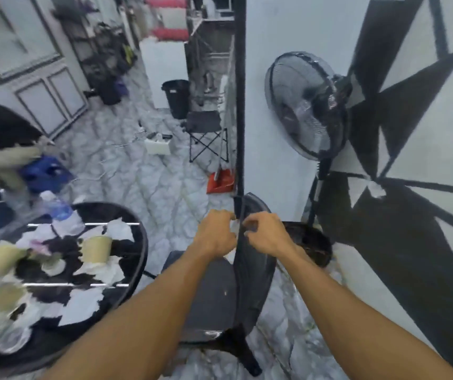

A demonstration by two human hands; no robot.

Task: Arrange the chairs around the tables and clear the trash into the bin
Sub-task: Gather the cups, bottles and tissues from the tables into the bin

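Note:
A black chair [250,272] stands in front of me, its backrest edge-on and its dark seat to the left. My left hand [215,233] and my right hand [263,233] both grip the top of the backrest, fingers curled, one on each side. A round black table [140,242] at lower left is littered with crumpled white paper [81,304], paper cups [96,249] and plastic bottles [62,211]. A black bin [176,98] stands far back by a white cabinet.
A standing fan [306,105] sits against the white wall on the right, its base behind the chair. A folding chair [206,133], an orange dustpan [221,182] and a white box [158,145] lie on the marble floor ahead. A person sits at far left.

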